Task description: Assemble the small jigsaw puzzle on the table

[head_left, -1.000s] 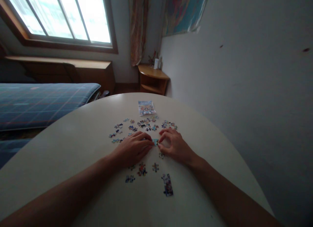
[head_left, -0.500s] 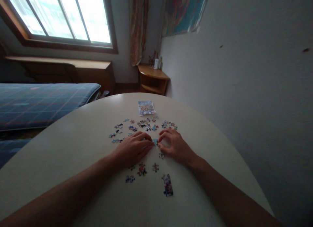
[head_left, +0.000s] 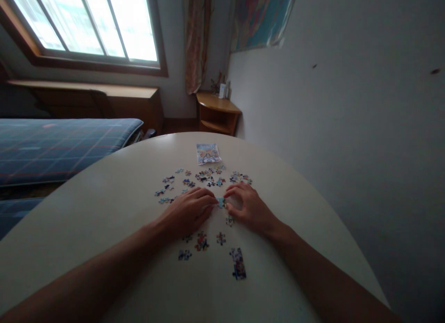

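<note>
Blue piece (head_left: 221,202) lies between hands (head_left: 189,206) (head_left: 249,207), right pinch now wider.

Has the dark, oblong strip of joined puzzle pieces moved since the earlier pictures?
No, the dark, oblong puzzle strip lies in the same spot on the white, curved-edged table.

The left forearm (head_left: 104,266) and right forearm (head_left: 321,267) angle inward from the lower corners, both bare. The left hand (head_left: 189,208) is back-up, its fingers (head_left: 207,201) bent, close together and pointing right. The right hand (head_left: 251,207) faces it — thumb (head_left: 234,213) and forefinger (head_left: 235,191) curved around a rounded gap. The two hands' fingertips are near each other — apart, not touching.
</note>
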The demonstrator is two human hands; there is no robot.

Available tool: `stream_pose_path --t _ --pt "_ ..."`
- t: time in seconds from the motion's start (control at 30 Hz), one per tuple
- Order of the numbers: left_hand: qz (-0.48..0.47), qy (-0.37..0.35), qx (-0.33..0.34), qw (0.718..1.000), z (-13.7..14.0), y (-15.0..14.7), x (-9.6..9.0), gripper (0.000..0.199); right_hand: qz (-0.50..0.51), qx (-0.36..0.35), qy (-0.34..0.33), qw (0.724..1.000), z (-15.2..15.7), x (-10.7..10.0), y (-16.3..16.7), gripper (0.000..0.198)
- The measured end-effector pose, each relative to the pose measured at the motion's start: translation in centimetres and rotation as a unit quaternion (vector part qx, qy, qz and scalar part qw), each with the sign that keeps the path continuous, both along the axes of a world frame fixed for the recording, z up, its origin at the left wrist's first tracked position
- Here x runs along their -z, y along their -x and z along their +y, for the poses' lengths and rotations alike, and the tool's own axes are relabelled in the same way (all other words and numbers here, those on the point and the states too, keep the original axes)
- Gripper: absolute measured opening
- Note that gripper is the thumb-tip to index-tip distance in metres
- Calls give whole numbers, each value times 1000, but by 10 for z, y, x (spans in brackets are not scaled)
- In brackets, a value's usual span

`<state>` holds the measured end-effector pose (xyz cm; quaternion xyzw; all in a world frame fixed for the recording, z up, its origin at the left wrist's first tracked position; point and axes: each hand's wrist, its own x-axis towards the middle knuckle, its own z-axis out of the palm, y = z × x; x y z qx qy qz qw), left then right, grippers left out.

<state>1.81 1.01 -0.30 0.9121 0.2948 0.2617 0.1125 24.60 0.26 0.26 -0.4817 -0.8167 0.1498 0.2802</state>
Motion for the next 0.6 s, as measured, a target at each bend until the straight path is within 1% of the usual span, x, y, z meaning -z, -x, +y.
stream_pose_path --t 0.13,0.33,0.43,0.6 --pt "-12 7 -20 1000 1 0 2 21 -11 3 2 1000 0 0 0 24" --pt "-14 45 -57 997 3 0 4 25 -25 2 16 1000 -2 -2 1 22" --pt "-22 61 -59 996 4 1 4 24 -17 -3 18 1000 -2 -2 0 23" --pt "-28 62 -56 996 4 1 4 21 2 -13 10 1000 -1 -1 0 25"
